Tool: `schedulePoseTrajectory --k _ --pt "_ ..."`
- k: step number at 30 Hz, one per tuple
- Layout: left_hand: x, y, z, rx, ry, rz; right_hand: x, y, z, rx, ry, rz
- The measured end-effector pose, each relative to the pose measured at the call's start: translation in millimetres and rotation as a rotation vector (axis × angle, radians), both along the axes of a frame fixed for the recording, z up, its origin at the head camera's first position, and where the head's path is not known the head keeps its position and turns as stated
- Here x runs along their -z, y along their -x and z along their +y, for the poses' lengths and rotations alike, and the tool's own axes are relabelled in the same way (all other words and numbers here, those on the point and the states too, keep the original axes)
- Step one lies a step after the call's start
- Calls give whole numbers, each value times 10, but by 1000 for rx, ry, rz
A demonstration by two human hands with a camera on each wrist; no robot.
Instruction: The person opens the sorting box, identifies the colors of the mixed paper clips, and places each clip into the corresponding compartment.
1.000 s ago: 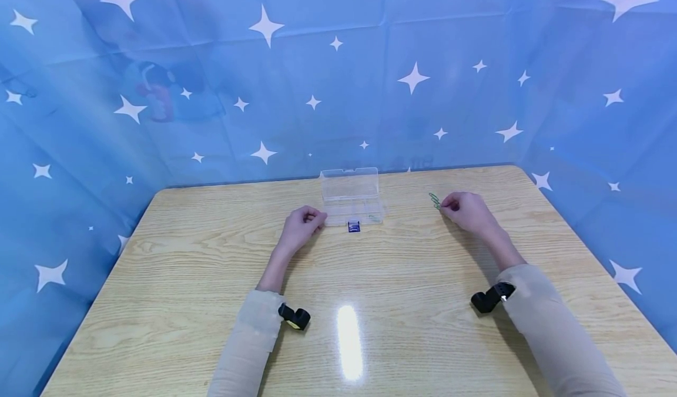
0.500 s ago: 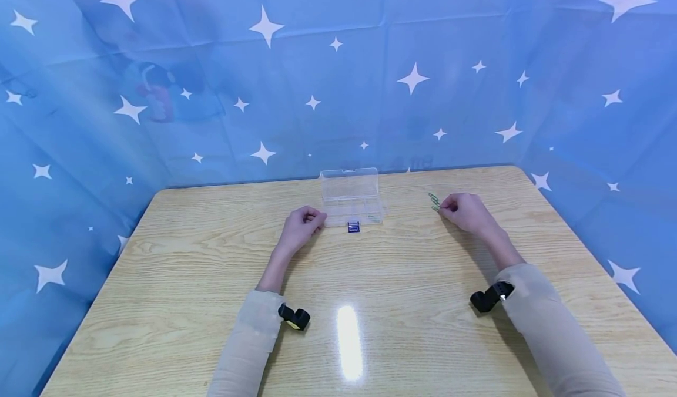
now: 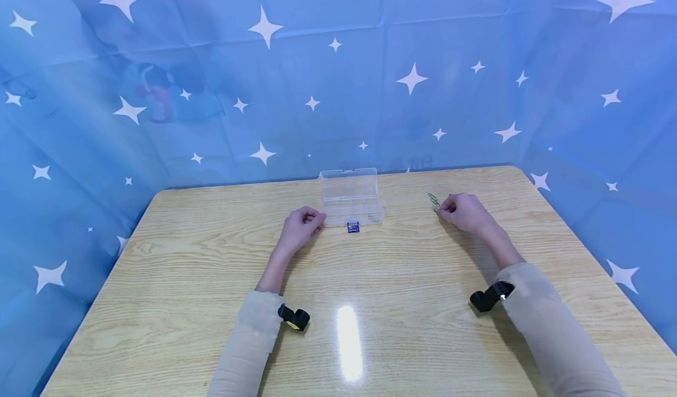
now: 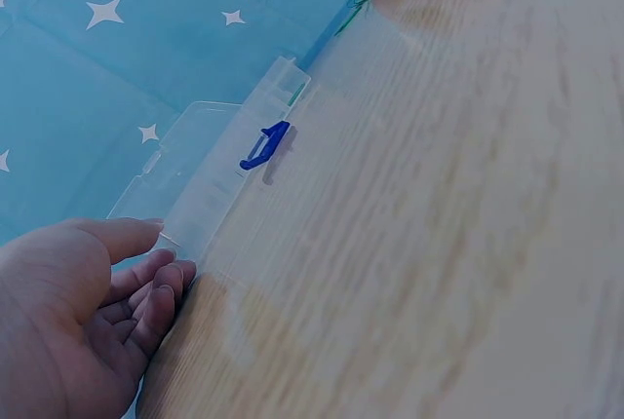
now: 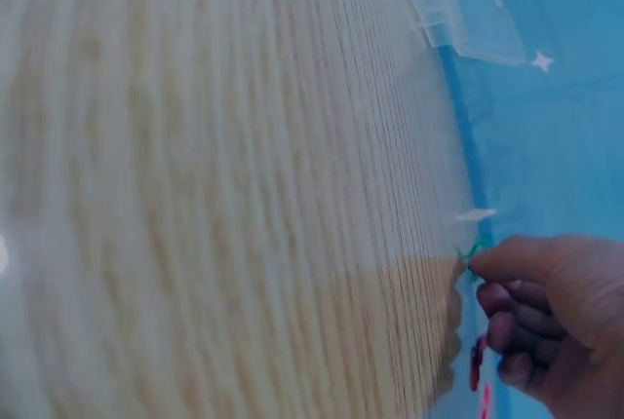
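Observation:
A clear plastic compartment box [image 3: 350,187] stands at the back of the table with its lid raised. Its blue latch [image 3: 353,227] hangs at the front, and a green paper clip [image 3: 373,218] lies in the right front compartment. My left hand [image 3: 300,230] holds the box's left front corner, thumb above and fingers curled below in the left wrist view. Well to the right, several green paper clips [image 3: 433,199] lie close together. My right hand [image 3: 465,212] pinches the nearest one between thumb and index finger; the fingertips partly cover it.
Red objects [image 5: 476,362] show beside the right hand in the right wrist view, their kind unclear. A blue star-patterned curtain [image 3: 338,80] rises behind the wooden table [image 3: 402,303]. Black wrist cameras [image 3: 294,317] sit on both sleeves.
The right fingertips have shifted slightly toward the person, and the nearest green paper clip has come a little apart from the others. The left hand and box look unchanged.

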State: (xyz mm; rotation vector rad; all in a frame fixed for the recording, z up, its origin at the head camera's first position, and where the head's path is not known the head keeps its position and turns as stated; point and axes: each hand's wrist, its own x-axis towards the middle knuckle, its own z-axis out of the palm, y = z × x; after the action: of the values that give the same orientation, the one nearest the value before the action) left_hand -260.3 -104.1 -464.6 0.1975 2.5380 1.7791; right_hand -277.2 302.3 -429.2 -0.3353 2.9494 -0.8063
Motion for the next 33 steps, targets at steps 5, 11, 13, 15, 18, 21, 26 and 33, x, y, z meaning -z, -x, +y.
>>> schedulePoseTrajectory --k 5,11,13,15,18,21,26,33 --pt "-9 -9 0 2 3 7 6 -10 -15 2 1 11" --pt "-7 -3 2 -2 6 10 -29 -7 -82 -6 16 40" --pt "-5 -1 3 -4 9 11 -45 -4 -116 -14 21 52" --pt "-3 1 4 -6 12 10 -64 -5 -153 -23 21 62" --pt "-8 -2 4 -7 14 8 -90 -1 -207 -33 22 70" --pt "-12 -6 3 -9 14 5 -123 -2 -270 -40 14 81" --pt "-11 -8 1 -9 3 -1 -170 15 -386 -59 3 108" --pt "-8 -11 -3 -4 -6 -4 -168 39 -544 -101 56 120"
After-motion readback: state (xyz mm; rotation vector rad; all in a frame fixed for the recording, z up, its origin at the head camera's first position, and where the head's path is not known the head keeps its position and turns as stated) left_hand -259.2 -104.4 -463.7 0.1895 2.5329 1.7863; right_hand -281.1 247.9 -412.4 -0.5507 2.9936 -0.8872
